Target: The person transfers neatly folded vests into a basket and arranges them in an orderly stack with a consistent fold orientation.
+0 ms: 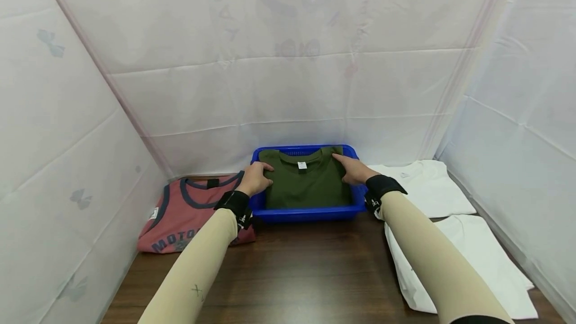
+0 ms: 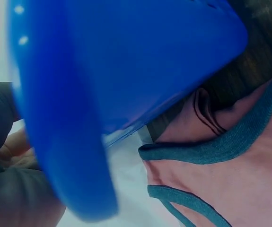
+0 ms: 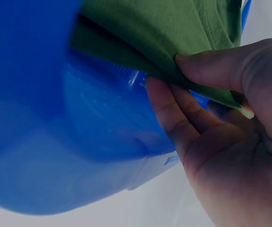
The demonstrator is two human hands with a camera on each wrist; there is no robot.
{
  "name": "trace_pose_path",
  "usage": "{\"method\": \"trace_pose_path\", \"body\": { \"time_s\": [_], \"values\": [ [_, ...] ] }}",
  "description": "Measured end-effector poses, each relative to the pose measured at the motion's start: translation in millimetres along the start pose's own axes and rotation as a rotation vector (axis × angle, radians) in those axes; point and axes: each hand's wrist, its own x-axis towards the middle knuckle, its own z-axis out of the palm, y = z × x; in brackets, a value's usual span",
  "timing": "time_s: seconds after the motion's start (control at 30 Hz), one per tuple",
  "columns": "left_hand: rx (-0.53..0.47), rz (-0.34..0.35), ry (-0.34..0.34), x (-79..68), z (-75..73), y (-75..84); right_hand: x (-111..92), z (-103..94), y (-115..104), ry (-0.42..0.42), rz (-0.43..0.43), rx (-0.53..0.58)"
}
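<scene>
we see blue basket (image 2: pixel 159 47), rim (image 2: pixel 74 142) blurred | left hand (image 2: pixel 18 150) at rim, partly hidden | pink teal-trimmed shirt (image 2: pixel 249 165) just left of basket

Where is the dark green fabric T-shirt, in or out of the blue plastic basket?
In: the shirt lies inside the basket, behind its front rim; the right hand pinches the shirt's edge.
</scene>
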Motion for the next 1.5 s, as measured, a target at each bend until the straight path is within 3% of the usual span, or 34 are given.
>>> {"method": "trace_pose_path", "body": {
  "time_s": [0.67, 1.3, 1.5],
  "values": [
    [0.04, 0.008, -0.03, -1.4, -3.7, -1.5, 1, -0.6, -6, -0.023, 0.023, -0.031],
    [0.073, -0.071, -0.087, -7.1, -4.8, 6.9, -4, 0.3, -8, -0.015, 0.038, -0.079],
    [0.07, -0.057, -0.093, -8.7, -6.2, 5.9, -5, -0.6, -8, -0.001, 0.036, -0.091]
  ]
}}
